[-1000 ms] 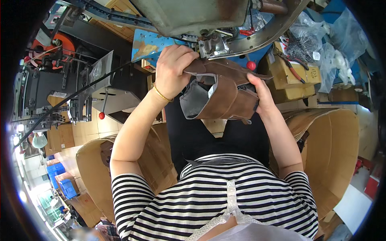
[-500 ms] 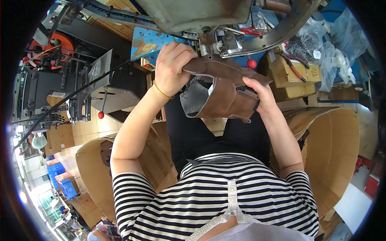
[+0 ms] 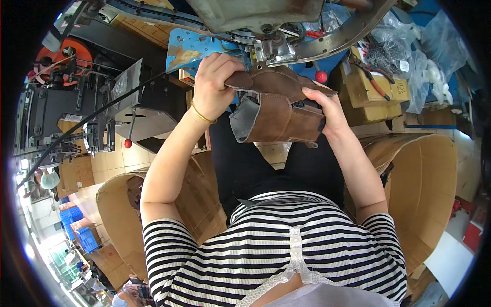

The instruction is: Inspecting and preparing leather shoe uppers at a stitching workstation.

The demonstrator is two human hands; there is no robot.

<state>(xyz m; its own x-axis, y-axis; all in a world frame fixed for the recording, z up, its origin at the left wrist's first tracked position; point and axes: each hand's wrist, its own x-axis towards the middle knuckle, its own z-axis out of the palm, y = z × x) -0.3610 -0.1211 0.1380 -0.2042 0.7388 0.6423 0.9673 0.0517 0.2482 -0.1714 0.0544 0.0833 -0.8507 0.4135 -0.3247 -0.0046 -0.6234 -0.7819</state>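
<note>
A brown leather pouch [image 3: 276, 123] with a grey lining hangs between my hands, above my lap. Its upper flap, with a small metal-rimmed hole in it, lies right up at the head of a metal machine [image 3: 273, 45]. My left hand [image 3: 217, 82] is closed on the left end of the flap, fingers folded over it and thumb hidden behind. On the right side my right hand [image 3: 327, 110] grips the pouch, thumb on top near a dark strap and the other fingers mostly hidden beneath. The pouch's open mouth faces left.
Large open cardboard boxes flank me: a left box [image 3: 115, 215] and a right box [image 3: 429, 189]. Pliers [image 3: 376, 87] with red handles lie on a carton [image 3: 378, 102] at the right, beside clear plastic bags [image 3: 440, 41]. Red-knobbed levers and a dark machine [image 3: 66, 117] stand left.
Both hands have shifted the pouch slightly up and to the left, so the hole in its flap sits at the machine's head. The grip of each hand looks the same.
</note>
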